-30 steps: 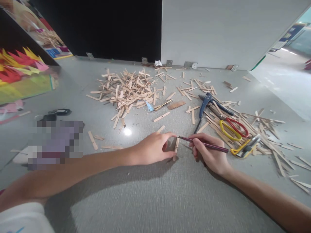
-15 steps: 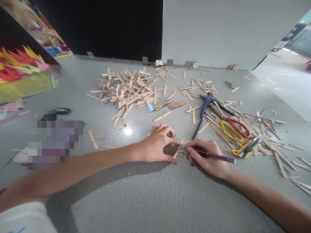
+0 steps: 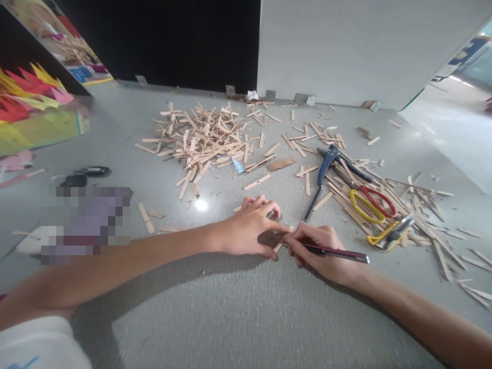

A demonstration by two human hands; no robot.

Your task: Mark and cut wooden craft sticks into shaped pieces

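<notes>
My left hand (image 3: 248,228) reaches in from the left, its thumb and index finger pressing the two ends of a short wooden craft stick (image 3: 279,247) against the grey tabletop. Its other fingers are curled above the surface. My right hand (image 3: 321,251) grips a slim dark maroon pen (image 3: 342,252) with a silvery end, slanting back over the hand. The pen's tip is hidden behind the fingers, right at the stick. Just beyond the right hand lies a blue-handled plier-like tool (image 3: 326,166), its near handle end close to the knuckles.
A heap of craft sticks (image 3: 207,136) lies at the back, with more scattered right. Scissors with red and yellow handles (image 3: 371,205) and a yellow box cutter (image 3: 390,233) rest among sticks. Keys (image 3: 82,176) lie left. An upright black and white panel (image 3: 346,46) borders the back.
My right hand has shifted slightly left, bringing the pen against the craft stick and covering its tip. My left hand keeps its hold. The view has tilted a little.
</notes>
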